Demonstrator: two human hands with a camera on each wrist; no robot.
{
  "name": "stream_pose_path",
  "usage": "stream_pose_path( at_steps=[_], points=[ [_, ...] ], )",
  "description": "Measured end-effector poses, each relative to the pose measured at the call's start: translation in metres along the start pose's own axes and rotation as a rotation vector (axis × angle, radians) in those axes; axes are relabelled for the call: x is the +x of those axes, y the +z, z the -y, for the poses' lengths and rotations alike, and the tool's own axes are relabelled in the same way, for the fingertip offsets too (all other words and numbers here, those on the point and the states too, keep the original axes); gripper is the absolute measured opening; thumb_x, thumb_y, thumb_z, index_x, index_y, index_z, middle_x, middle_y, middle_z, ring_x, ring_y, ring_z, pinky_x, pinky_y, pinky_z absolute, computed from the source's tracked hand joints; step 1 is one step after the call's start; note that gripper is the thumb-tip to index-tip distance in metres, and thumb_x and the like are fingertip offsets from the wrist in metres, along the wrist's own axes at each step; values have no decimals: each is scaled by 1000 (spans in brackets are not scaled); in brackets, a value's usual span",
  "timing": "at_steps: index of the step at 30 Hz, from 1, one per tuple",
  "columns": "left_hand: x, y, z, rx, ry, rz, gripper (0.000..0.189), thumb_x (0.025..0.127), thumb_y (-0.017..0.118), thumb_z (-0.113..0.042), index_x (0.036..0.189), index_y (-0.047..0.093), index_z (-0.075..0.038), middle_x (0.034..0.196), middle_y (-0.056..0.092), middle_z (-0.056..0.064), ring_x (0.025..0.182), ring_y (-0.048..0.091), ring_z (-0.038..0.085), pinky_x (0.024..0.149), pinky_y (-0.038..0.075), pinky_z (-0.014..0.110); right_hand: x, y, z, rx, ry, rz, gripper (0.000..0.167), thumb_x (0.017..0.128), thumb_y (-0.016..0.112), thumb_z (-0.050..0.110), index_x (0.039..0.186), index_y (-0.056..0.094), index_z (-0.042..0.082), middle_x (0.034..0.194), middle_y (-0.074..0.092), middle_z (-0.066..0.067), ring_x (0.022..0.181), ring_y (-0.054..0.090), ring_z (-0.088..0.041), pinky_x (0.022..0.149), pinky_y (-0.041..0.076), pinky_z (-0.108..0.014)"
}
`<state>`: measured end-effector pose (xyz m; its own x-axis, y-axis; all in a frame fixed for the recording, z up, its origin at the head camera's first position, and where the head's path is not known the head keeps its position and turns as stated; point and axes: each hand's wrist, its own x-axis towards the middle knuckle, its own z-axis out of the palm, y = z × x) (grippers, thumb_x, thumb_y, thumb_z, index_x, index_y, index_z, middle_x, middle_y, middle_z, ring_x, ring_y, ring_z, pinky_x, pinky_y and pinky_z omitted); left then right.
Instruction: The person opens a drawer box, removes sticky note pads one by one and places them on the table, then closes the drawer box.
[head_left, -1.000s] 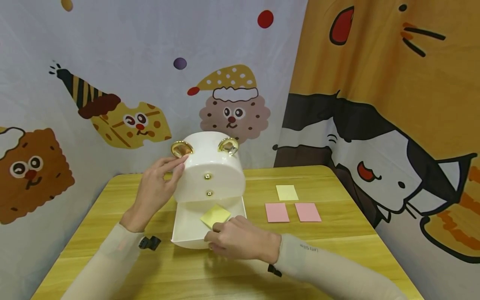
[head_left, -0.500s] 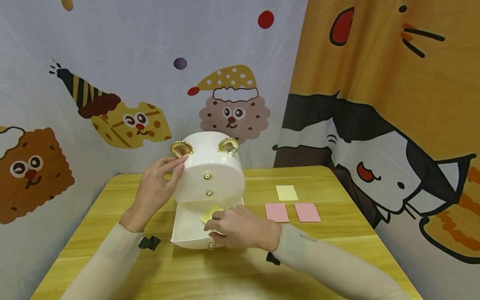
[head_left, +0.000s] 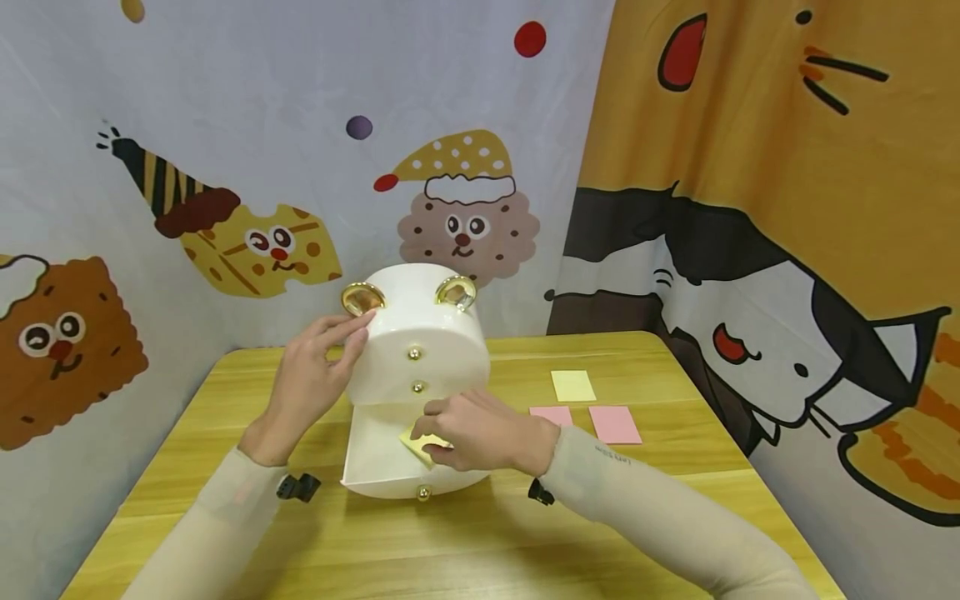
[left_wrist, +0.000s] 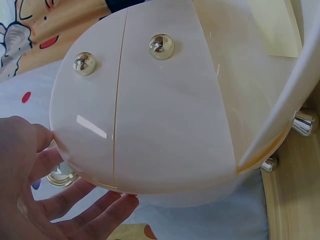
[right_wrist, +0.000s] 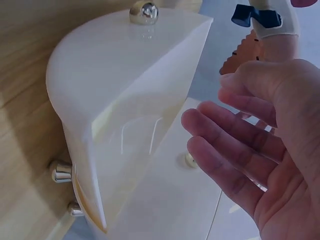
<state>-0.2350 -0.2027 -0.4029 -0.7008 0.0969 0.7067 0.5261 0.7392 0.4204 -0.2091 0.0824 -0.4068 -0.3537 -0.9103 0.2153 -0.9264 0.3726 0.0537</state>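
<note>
A glossy white bear-shaped drawer box (head_left: 427, 287) with gold ears and gold knobs stands on the table, its bottom drawer (head_left: 371, 458) pulled out. Inside that drawer lies a yellow sticky note (head_left: 415, 450), partly covered by my right hand (head_left: 480, 433) in the head view. The right wrist view shows the right fingers (right_wrist: 220, 165) loosely bent above the drawer with nothing between them. My left hand (head_left: 315, 375) rests against the box's left side. One fingertip is by the left gold ear (head_left: 363, 298), and the thumb touches the front edge.
To the right of the box, a pale yellow sticky note (head_left: 573, 386) lies behind two pink notes (head_left: 615, 425) on the wooden table (head_left: 300, 550). The right forearm overlaps the nearer pink note (head_left: 551, 413). A cartoon-print curtain (head_left: 262, 125) hangs behind the table.
My right hand has moved up and back from the drawer's front edge to over the sticky note, uncovering the drawer's knob. The left hand and box have stayed put.
</note>
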Motion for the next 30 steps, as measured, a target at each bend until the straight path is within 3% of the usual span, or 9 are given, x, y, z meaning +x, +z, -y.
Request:
stream_pose_path(
  at_steps=[11,20,30],
  points=[
    [1,0,-2,5,2,0,32,116,76,-16,147,83,-17,125,83,20,102,80,39,68,60,43,11,-1,-12,43,6,107,25,106,89,26,131,87,19,118,85,7,90,78,-8,75,64,-21],
    [0,1,0,10,-7,9,33,116,76,-17,148,83,-19,127,83,20,104,80,39,68,60,40,21,1,-19,72,-16,234,32,107,88,25,139,85,20,132,86,3,110,80,-8,88,68,-20],
    [0,1,0,8,0,10,33,116,76,-17,148,83,-18,127,83,20,106,80,40,70,64,46,30,4,-22,64,-15,330,43,105,91,24,147,82,22,141,84,3,120,79,-10,93,69,-20]
  ],
)
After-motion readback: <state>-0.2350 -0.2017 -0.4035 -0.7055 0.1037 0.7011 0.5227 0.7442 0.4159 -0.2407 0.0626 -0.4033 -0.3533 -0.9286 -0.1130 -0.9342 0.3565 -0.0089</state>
